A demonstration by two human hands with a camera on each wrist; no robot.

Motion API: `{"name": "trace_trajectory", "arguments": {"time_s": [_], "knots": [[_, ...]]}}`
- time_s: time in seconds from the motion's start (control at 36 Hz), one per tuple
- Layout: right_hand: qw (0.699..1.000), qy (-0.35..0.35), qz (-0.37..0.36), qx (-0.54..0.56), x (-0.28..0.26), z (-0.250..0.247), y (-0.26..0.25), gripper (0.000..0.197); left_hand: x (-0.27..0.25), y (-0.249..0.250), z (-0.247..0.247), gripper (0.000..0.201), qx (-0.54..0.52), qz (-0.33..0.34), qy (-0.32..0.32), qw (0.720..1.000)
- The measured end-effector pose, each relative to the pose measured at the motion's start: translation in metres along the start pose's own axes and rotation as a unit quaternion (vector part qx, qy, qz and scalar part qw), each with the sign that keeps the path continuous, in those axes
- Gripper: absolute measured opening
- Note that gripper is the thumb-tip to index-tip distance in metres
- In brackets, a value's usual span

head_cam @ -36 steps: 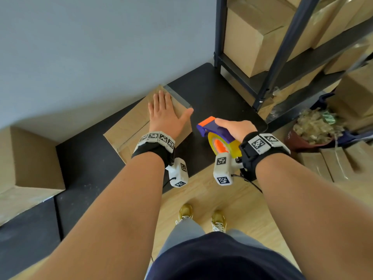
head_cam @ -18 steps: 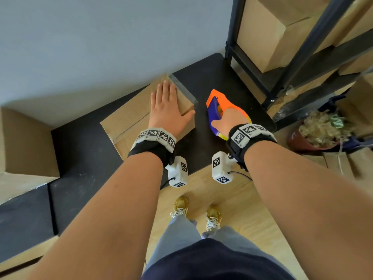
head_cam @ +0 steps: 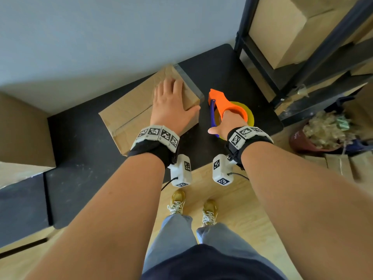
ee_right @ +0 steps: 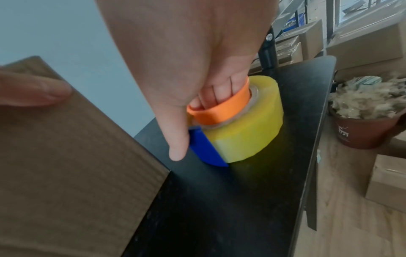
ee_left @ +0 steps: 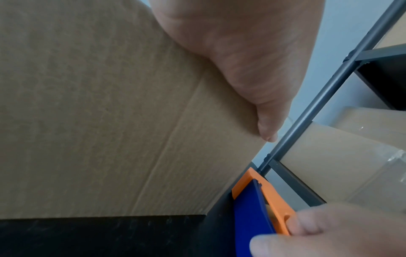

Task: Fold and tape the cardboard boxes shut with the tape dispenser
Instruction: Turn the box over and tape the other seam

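On the black table [head_cam: 232, 69], left hand [head_cam: 171, 107] lies flat on the plain taped cardboard box [head_cam: 129, 116]; right hand [ee_right: 189, 57], fingers hooked inside, grips the orange-blue tape dispenser [head_cam: 221, 104] with its yellow roll.

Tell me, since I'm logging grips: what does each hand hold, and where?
The right hand holds the tape dispenser, fingers hooked inside its orange core. The left hand holds nothing; it lies flat on the box.

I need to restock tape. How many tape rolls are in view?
1: a yellow tape roll sits on the orange and blue tape dispenser, held by the right hand on the black table. The shelves may hide others.
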State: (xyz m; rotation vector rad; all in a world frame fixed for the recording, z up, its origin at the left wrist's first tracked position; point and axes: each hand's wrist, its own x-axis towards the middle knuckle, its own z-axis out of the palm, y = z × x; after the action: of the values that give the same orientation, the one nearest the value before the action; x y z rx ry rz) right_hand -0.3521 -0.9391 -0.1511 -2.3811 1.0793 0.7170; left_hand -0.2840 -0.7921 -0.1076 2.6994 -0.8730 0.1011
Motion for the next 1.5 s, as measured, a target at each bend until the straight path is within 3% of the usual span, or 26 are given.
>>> {"name": "trace_trajectory", "arguments": {"time_s": [0.11, 0.19, 0.33, 0.47, 0.69, 0.81, 1.0, 1.28, 1.5], "knots": [[0.993, 0.097, -0.032, 0.054, -0.011, -0.003, 0.010, 0.033, -0.002, 0.000, -0.003, 0.066, 0.002, 0.006, -0.007, 1.000], [0.990, 0.127, -0.033, 0.042, -0.021, -0.014, 0.012, 0.016, -0.005, -0.003, -0.007, 0.065, 0.001, 0.015, -0.013, 1.000], [0.985, 0.150, -0.071, 0.047, -0.034, -0.033, 0.006, 0.020, -0.011, -0.012, -0.018, 0.075, 0.046, 0.037, -0.046, 0.997], [0.973, 0.176, -0.121, 0.090, -0.047, -0.046, -0.004, 0.019, -0.020, -0.018, -0.035, 0.069, 0.085, 0.024, -0.076, 0.993], [0.949, 0.186, -0.213, 0.143, -0.065, -0.060, -0.034, 0.040, -0.045, -0.029, -0.048, 0.068, 0.143, 0.041, -0.049, 0.988], [0.944, 0.183, -0.229, 0.152, -0.068, -0.057, -0.044, 0.045, -0.056, -0.035, -0.048, 0.077, 0.145, 0.035, -0.064, 0.987], [0.946, 0.119, -0.258, 0.155, -0.070, -0.043, -0.051, 0.052, -0.070, -0.048, -0.046, 0.087, 0.088, -0.009, -0.089, 0.992], [0.923, 0.137, -0.318, 0.168, -0.065, -0.034, -0.042, 0.061, -0.071, -0.070, -0.039, 0.052, -0.013, -0.075, 0.028, 0.997], [0.896, 0.204, -0.381, 0.100, -0.066, -0.026, -0.043, 0.046, -0.067, -0.084, -0.047, 0.039, -0.003, -0.095, 0.038, 0.995]]}}
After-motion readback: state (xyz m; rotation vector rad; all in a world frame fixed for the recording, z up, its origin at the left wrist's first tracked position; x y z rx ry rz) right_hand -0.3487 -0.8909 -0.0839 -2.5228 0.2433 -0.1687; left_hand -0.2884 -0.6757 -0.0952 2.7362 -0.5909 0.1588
